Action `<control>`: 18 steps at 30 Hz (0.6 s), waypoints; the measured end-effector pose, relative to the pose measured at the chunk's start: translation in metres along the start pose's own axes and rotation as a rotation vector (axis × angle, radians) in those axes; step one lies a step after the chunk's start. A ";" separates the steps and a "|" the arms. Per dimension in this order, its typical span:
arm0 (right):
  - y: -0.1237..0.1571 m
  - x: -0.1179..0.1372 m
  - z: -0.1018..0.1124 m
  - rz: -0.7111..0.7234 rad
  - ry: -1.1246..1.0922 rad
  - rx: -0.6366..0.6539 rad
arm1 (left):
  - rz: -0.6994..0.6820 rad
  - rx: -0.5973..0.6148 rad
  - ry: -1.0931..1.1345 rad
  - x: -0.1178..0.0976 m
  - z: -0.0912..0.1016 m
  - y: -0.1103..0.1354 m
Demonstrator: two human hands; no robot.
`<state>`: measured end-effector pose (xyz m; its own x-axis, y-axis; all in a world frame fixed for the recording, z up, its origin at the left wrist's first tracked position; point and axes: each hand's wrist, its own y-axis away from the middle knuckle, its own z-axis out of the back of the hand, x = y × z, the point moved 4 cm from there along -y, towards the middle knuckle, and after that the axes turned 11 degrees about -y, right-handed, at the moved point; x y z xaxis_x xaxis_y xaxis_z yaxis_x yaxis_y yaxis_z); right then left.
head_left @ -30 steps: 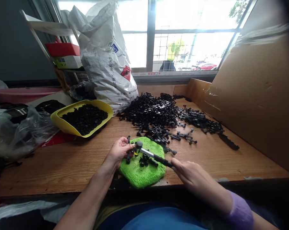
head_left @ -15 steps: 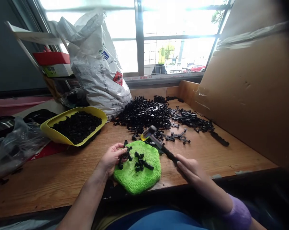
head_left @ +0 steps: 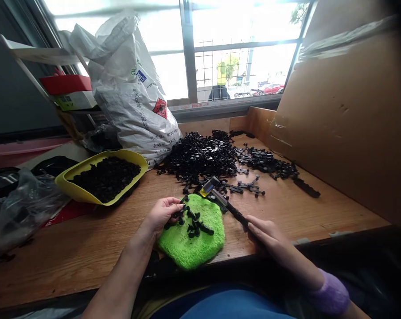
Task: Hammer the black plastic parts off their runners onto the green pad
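Observation:
My left hand (head_left: 162, 213) pinches a black plastic sprue piece (head_left: 178, 214) at the left edge of a green fluffy cloth (head_left: 191, 239) lying at the table's front edge. Several small black parts (head_left: 197, 224) lie loose on the cloth. My right hand (head_left: 266, 233) grips the black handle of a small hammer (head_left: 211, 186), whose head hovers just past the cloth's far edge. A big heap of black plastic parts (head_left: 207, 155) covers the table behind the cloth.
A yellow tray (head_left: 86, 195) full of small black pieces stands at the left. A white sack (head_left: 130, 88) leans by the window behind it. A cardboard sheet (head_left: 346, 119) walls the right side. Clear plastic bags (head_left: 17, 204) lie far left on the wooden table (head_left: 87, 239).
The hammer head rose from the sprue piece on the cloth and swung back and right, then dipped slightly. My left hand shifted the sprue piece a little to the right.

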<state>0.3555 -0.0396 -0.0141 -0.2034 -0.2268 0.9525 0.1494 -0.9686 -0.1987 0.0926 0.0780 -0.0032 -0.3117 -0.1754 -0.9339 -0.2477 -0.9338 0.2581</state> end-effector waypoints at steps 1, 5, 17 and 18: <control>0.000 0.000 0.000 0.006 0.003 -0.001 | -0.002 -0.003 -0.006 0.001 0.000 0.000; 0.002 0.001 -0.003 0.019 0.039 0.024 | -0.013 -0.015 -0.024 0.002 0.000 -0.001; -0.012 0.039 -0.013 0.120 0.446 0.074 | -0.019 -0.016 -0.010 0.005 0.000 -0.003; -0.013 0.039 -0.014 0.087 0.513 0.097 | -0.017 -0.018 -0.010 0.004 0.000 -0.003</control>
<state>0.3324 -0.0372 0.0225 -0.6300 -0.3501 0.6932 0.2705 -0.9356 -0.2267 0.0920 0.0799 -0.0081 -0.3170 -0.1567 -0.9354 -0.2361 -0.9422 0.2378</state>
